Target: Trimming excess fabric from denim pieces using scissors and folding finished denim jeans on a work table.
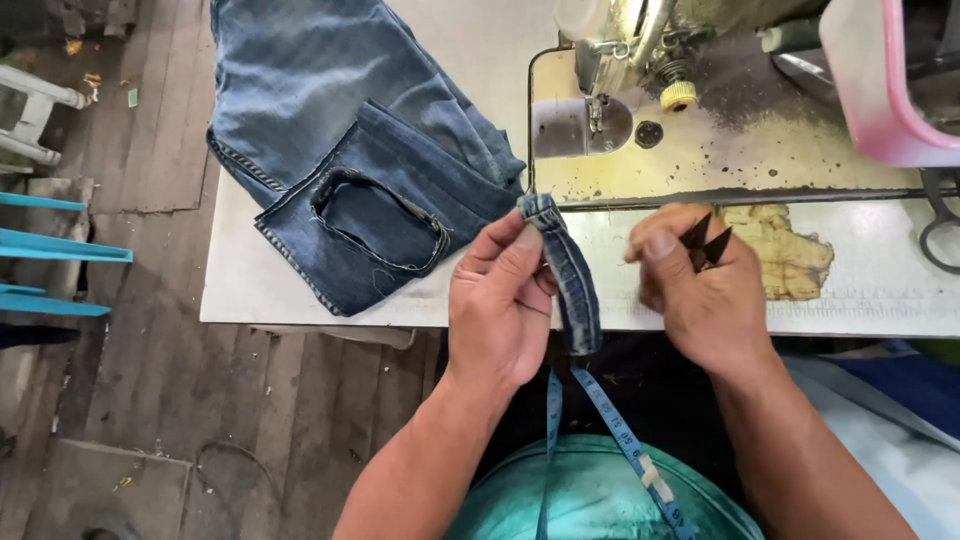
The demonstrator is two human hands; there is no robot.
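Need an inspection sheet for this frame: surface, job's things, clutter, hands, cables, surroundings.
Surface: white table, worn and stained near the sewing machine.
Job's things: denim strip; jeans on the table, cut hole showing.
Clutter: pink tub; scissors at the right edge.
Hands: left hand pinches the strip; right hand holds black snips.
Cables: one on the floor.
Surroundings: plank floor; tape measure around the neck; turquoise slats on the left.

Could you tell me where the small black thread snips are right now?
In the head view, the thread snips are in the right hand, right of the denim strip, before the sewing machine bed.
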